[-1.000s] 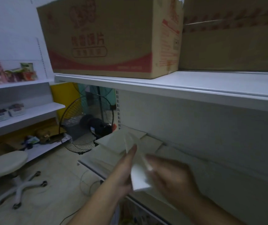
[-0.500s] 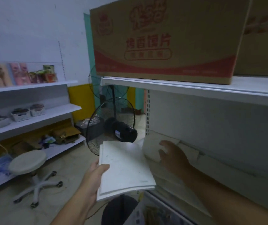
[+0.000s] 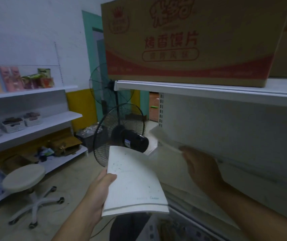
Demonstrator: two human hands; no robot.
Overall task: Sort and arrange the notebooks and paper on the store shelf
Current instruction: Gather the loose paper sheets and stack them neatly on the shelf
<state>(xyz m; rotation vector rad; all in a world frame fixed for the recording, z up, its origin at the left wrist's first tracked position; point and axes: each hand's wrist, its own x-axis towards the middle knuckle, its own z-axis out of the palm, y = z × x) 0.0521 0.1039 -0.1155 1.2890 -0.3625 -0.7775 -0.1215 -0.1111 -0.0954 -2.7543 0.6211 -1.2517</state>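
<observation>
Head view, down along both forearms. Gripped by the left hand [image 3: 97, 190] at their left edge, thumb on top: white notebooks [image 3: 134, 180], seemingly two stacked, long axis pointing away toward the fan [image 3: 121, 134], held in the air just left of the shelf [image 3: 191, 202]. Farther right and deeper in, right hand [image 3: 201, 167] at a pale sheet [image 3: 163, 138] near the shelf's back. Fingers smeared by motion, so cannot tell whether pinching or merely touching. Likely next: carry the notebooks rightward onto the shelf.
</observation>
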